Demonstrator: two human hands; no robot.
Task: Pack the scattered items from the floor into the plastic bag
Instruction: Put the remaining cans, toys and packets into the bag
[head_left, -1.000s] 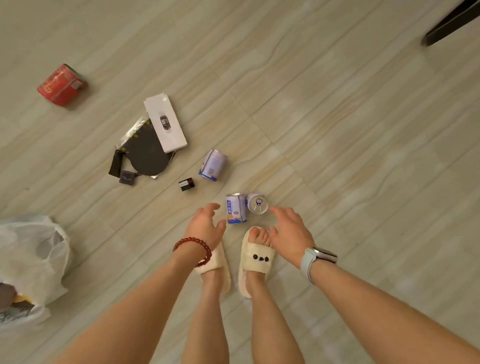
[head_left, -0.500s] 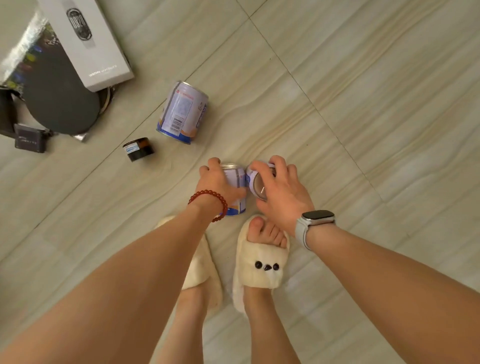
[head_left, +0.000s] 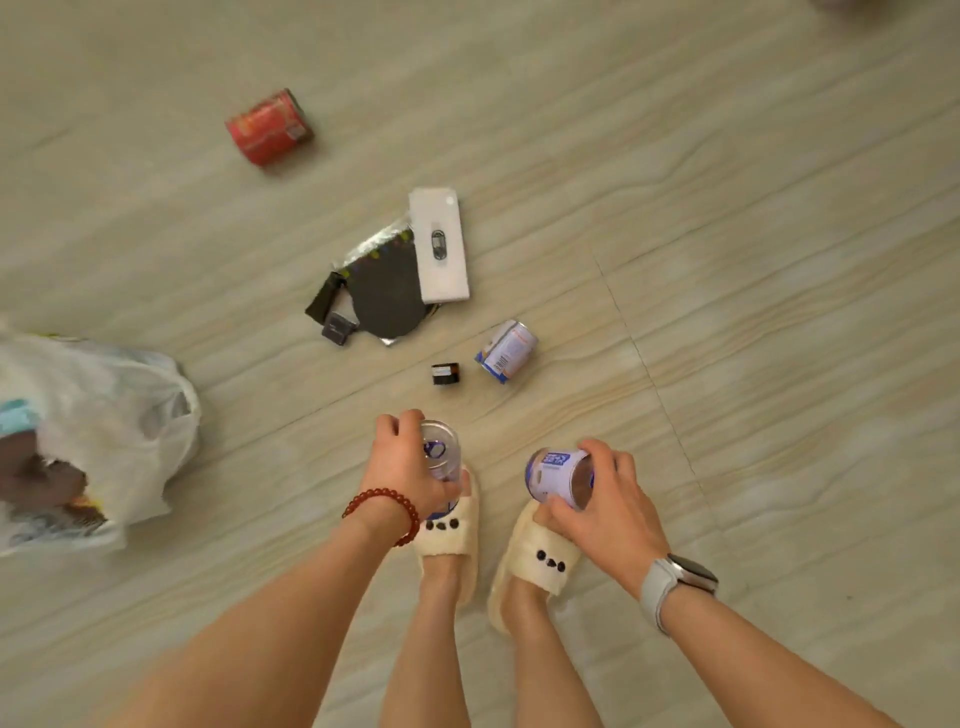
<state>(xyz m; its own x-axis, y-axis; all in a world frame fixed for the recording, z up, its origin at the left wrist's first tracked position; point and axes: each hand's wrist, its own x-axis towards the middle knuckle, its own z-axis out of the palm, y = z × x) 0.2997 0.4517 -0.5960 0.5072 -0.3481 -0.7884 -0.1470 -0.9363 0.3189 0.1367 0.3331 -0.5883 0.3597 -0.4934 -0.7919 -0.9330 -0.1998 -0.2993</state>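
Left hand (head_left: 410, 467) and right hand (head_left: 605, 499) each grasp a can, next carry to plastic bag (head_left: 119, 415).

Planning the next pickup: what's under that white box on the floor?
The white box lies partly on a dark round pad, which lies on a shiny foil packet. Its right side appears to rest on the floor. Whatever else lies beneath is covered.

Floor (head_left: 727, 260): smooth, wood-grain finish. Bag (head_left: 119, 415): thin, translucent, crinkled plastic. Cans (head_left: 506, 351): glossy metal with printed labels. Slippers (head_left: 540, 561): fluffy cream cloth.
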